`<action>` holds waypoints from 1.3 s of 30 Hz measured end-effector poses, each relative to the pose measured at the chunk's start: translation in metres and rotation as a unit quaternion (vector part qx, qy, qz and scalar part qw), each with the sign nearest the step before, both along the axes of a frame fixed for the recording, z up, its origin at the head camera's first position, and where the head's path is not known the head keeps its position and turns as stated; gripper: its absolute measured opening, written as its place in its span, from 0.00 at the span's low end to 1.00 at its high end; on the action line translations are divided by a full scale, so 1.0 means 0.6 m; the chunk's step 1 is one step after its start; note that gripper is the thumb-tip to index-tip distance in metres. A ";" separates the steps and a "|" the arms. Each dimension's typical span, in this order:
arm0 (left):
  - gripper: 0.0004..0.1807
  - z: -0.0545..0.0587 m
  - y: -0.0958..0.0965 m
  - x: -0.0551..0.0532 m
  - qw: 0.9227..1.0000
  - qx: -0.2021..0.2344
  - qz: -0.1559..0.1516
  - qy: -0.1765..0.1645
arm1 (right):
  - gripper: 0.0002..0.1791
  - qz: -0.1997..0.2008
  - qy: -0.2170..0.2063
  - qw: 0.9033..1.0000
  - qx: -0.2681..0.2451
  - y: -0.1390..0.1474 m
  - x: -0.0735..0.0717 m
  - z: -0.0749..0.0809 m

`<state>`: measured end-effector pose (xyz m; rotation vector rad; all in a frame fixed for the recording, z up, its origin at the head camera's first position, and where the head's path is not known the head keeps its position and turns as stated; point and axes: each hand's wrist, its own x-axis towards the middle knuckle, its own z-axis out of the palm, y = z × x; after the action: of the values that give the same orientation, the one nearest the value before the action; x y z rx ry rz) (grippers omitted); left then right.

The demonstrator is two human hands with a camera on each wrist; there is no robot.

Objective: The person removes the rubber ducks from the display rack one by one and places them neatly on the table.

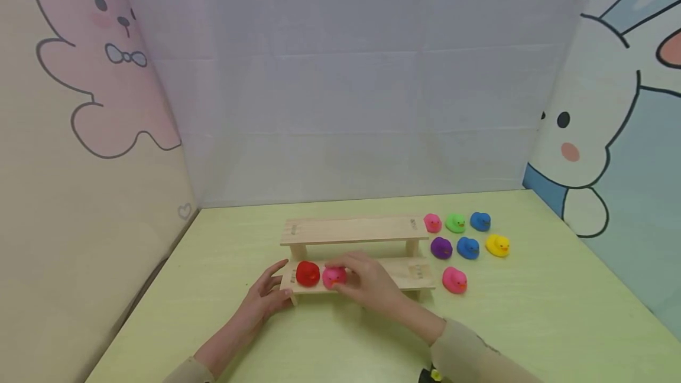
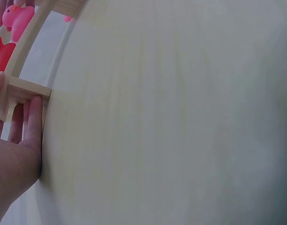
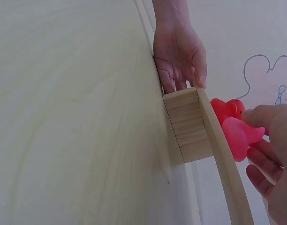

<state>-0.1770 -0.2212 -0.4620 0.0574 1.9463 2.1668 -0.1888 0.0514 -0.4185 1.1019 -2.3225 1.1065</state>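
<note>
My right hand point(image 1: 369, 282) pinches a pink rubber duck point(image 1: 334, 276) on the lower step of a small wooden rack point(image 1: 412, 273). Right beside that duck on the same step is a red rubber duck point(image 1: 307, 274). At the rack's left end, my left hand point(image 1: 262, 297) grips the lower step, thumb on the top board and the other fingers at the leg. The left wrist view shows these fingers point(image 2: 34, 119) against the wooden leg point(image 2: 28, 88). In the right wrist view, the thumb and fingers point(image 3: 260, 117) stand around the pink duck point(image 3: 237, 136).
Right of the rack, several rubber ducks stand on the table point(image 1: 532, 312): a green duck point(image 1: 456, 223), a purple duck point(image 1: 441, 247), a yellow duck point(image 1: 497, 245), blue ones and more pink ones. The upper step point(image 1: 351, 230) rises behind. A small black object point(image 1: 425, 376) lies at the front edge.
</note>
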 end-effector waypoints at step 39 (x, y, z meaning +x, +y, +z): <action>0.38 0.009 -0.004 0.007 1.000 -0.005 -0.003 0.009 | 0.24 -0.064 0.011 0.998 -0.023 0.145 0.035 0.048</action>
<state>-0.1729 -0.2239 -0.4564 0.0818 1.9633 2.1609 -0.1679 0.1386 -0.3897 0.9298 -2.3031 1.0892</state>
